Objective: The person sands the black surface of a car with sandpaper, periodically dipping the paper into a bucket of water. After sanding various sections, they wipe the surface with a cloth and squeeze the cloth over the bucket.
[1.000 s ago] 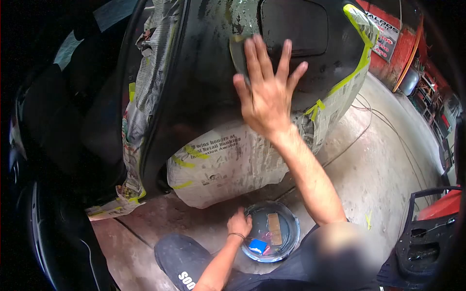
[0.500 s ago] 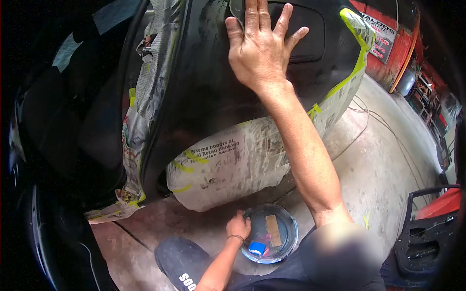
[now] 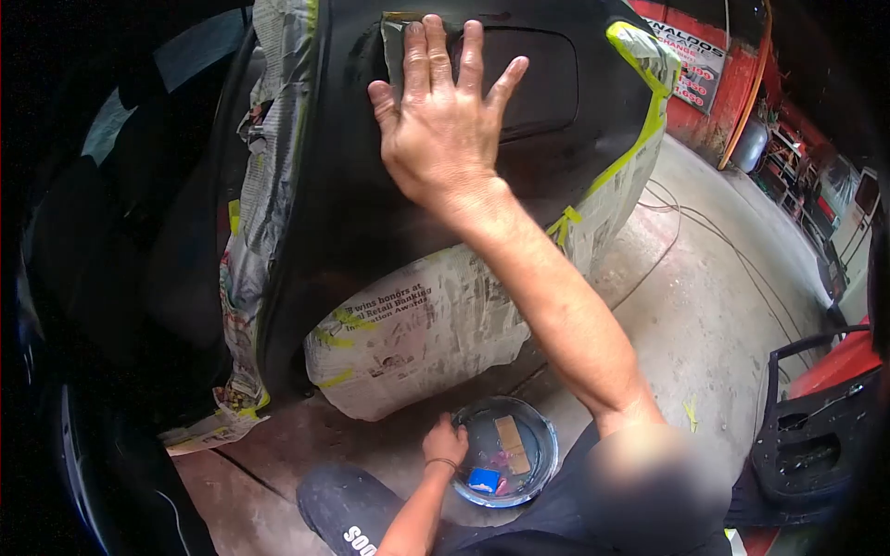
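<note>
Car panel (image 3: 362, 208) smooth, mostly matt; wheel covering (image 3: 422, 338) matt newsprint paper.

A sign (image 3: 691, 67) on a red wall (image 3: 684, 122); cables (image 3: 732, 244) across the floor (image 3: 681, 324); lower right, apparently a dark car door (image 3: 788, 486).

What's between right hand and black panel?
A thin, flat pad lies under fingers of the right hand, against the black panel; its edge shows in the head view.
</note>
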{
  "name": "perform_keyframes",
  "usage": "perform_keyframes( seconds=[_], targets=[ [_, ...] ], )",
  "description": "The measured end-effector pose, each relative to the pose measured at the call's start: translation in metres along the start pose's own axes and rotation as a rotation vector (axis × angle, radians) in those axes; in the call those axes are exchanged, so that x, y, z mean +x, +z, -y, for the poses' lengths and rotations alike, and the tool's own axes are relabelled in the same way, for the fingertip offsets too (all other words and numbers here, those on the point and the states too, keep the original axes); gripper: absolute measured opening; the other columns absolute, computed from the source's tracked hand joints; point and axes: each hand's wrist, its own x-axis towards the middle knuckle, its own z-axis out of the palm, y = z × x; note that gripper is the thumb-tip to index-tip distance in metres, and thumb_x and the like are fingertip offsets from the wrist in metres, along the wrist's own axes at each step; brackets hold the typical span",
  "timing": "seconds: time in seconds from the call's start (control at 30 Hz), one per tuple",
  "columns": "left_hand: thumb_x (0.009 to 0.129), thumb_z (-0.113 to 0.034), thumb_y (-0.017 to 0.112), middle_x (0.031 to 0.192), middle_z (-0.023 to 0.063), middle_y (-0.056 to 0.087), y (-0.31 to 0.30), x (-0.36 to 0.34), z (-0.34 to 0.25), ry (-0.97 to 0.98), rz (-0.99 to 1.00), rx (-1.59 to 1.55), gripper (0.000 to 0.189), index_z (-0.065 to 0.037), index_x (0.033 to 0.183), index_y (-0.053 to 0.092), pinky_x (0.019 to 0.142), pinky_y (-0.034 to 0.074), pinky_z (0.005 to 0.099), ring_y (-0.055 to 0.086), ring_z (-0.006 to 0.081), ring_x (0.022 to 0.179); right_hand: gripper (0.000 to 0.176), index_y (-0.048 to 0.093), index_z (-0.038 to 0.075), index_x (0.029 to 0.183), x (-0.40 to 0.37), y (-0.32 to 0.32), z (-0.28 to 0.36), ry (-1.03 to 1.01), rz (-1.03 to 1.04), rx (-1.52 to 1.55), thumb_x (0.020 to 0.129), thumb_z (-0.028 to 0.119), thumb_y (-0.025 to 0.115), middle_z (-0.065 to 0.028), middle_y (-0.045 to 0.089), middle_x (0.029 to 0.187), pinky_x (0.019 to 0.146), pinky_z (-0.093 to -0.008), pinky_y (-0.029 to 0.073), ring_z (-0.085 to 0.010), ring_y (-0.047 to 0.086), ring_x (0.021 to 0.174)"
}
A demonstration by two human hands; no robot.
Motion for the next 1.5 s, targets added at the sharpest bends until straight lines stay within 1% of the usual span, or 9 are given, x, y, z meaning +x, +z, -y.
perform_keyframes(
  seconds=[0.03, 0.13, 0.27, 0.4, 0.43, 0.6, 0.73, 0.93, 1.5],
  targets=[
    [0.096, -0.031, 0.069, 0.103, 0.0266, 0.075, -0.002, -0.002, -0.002, 0.001, -0.010, -0.004, 0.042, -0.003, 0.126, 0.060, 0.089, 0.058, 0.0596, 0.073, 0.0482, 0.100, 0.067, 0.038, 0.005, 0.168, 0.004, 0.023, -0.022, -0.113, -0.400, -0.344, 0.115, 0.045, 0.032, -0.0156, 0.035, 0.176, 0.129, -0.0735, 0.002, -0.0445, 0.013, 0.167],
    [0.097, -0.032, 0.068, 0.104, 0.0268, 0.075, -0.005, -0.001, -0.003, -0.023, -0.024, -0.004, 0.040, -0.002, 0.123, 0.061, 0.090, 0.058, 0.0594, 0.073, 0.0484, 0.100, 0.069, 0.036, 0.011, 0.170, 0.016, 0.023, -0.088, 0.125, -0.100, -0.254, 0.115, 0.052, 0.039, -0.0047, 0.035, 0.177, 0.121, -0.0849, 0.013, -0.0493, 0.029, 0.161],
    [0.097, -0.032, 0.067, 0.106, 0.0282, 0.075, -0.010, 0.001, -0.008, -0.026, -0.003, 0.000, 0.040, -0.003, 0.123, 0.060, 0.090, 0.058, 0.0595, 0.074, 0.0488, 0.100, 0.061, 0.042, 0.017, 0.167, 0.032, 0.009, -0.127, 0.207, 0.004, 0.134, 0.113, 0.045, 0.049, -0.0121, 0.050, 0.167, 0.131, -0.0623, 0.025, -0.0505, 0.038, 0.156],
    [0.096, -0.030, 0.067, 0.107, 0.0284, 0.075, -0.002, 0.004, 0.001, -0.026, -0.013, -0.005, 0.040, -0.003, 0.124, 0.059, 0.091, 0.058, 0.0600, 0.074, 0.0489, 0.101, 0.060, 0.041, 0.016, 0.168, 0.031, 0.001, -0.086, -0.120, -0.231, 0.427, 0.110, 0.022, 0.056, -0.0135, 0.049, 0.168, 0.129, -0.0600, 0.030, -0.0457, 0.042, 0.155],
    [0.096, -0.030, 0.067, 0.107, 0.0284, 0.075, -0.003, 0.004, 0.002, -0.029, 0.001, -0.011, 0.040, -0.003, 0.124, 0.059, 0.090, 0.058, 0.0600, 0.074, 0.0488, 0.102, 0.063, 0.038, 0.009, 0.169, 0.027, -0.023, -0.050, -0.002, -0.044, 0.454, 0.115, 0.042, 0.037, -0.0145, 0.038, 0.175, 0.131, -0.0697, 0.006, -0.0393, 0.020, 0.166],
    [0.097, -0.027, 0.066, 0.106, 0.0277, 0.075, -0.002, 0.002, 0.000, -0.002, -0.021, -0.009, 0.039, -0.003, 0.126, 0.058, 0.089, 0.060, 0.0583, 0.074, 0.0473, 0.101, 0.067, 0.037, 0.020, 0.171, -0.038, 0.017, 0.012, -0.191, -0.041, 0.361, 0.109, 0.037, 0.057, -0.0074, 0.038, 0.176, 0.126, -0.0786, 0.014, -0.0348, 0.031, 0.164],
    [0.097, -0.027, 0.065, 0.106, 0.0272, 0.075, -0.001, 0.004, 0.004, -0.022, 0.004, 0.006, 0.041, -0.002, 0.130, 0.058, 0.089, 0.060, 0.0578, 0.075, 0.0458, 0.101, 0.074, 0.026, 0.013, 0.174, -0.111, 0.016, 0.031, -0.260, 0.122, 0.300, 0.113, 0.049, 0.047, -0.0119, 0.026, 0.181, 0.127, -0.0723, -0.006, -0.0373, 0.020, 0.167],
    [0.097, -0.027, 0.065, 0.104, 0.0253, 0.076, 0.007, 0.005, 0.008, 0.003, 0.005, -0.008, 0.044, -0.002, 0.133, 0.058, 0.088, 0.060, 0.0570, 0.075, 0.0449, 0.099, 0.071, 0.029, 0.007, 0.172, 0.004, 0.021, 0.046, -0.149, -0.111, 0.236, 0.115, 0.045, 0.045, -0.0161, 0.025, 0.180, 0.124, -0.0788, 0.010, -0.0420, 0.022, 0.166],
    [0.096, -0.026, 0.066, 0.106, 0.0260, 0.076, 0.008, 0.004, 0.009, 0.012, -0.028, -0.042, 0.041, -0.003, 0.129, 0.060, 0.088, 0.060, 0.0569, 0.076, 0.0448, 0.099, 0.071, 0.026, 0.011, 0.174, -0.081, 0.012, 0.057, -0.125, 0.091, 0.242, 0.114, 0.046, 0.043, -0.0114, 0.023, 0.181, 0.123, -0.0809, 0.002, -0.0386, 0.017, 0.168]
  ],
)
